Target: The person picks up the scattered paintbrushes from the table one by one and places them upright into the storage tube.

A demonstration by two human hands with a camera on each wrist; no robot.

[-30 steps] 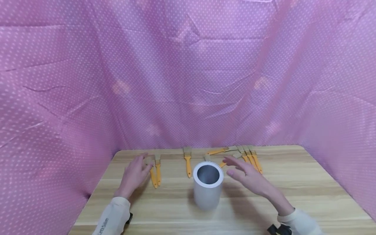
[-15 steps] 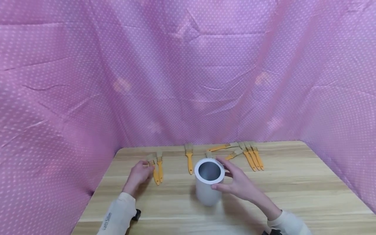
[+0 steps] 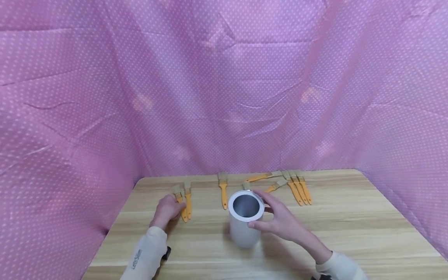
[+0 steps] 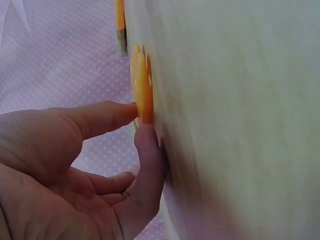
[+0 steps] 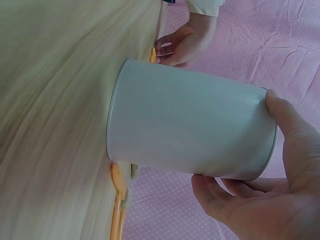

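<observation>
My left hand (image 3: 166, 210) pinches the orange handle of a flat paintbrush (image 3: 184, 216) at the left of the table. In the left wrist view, thumb and forefinger meet at that handle (image 4: 144, 95). A second paintbrush (image 3: 188, 202) lies right beside it. Near the middle stands an upright white cylindrical can (image 3: 241, 233), its round mouth facing up and nothing showing inside. Around the can's upper right side, my right hand (image 3: 285, 222) grips with the thumb in front and fingers behind. In the right wrist view, the thumb (image 5: 284, 112) touches the can near its rim.
Another paintbrush (image 3: 223, 194) lies left of the can. One more brush (image 3: 247, 186) is partly hidden behind it. To the back right lie several brushes (image 3: 299, 188), some side by side. A pink dotted cloth (image 3: 224, 97) surrounds the wooden table (image 3: 350, 217).
My right hand has moved left from beside the can and taken hold of its upper side. The left hand has come down and now pinches the leftmost paintbrush's handle.
</observation>
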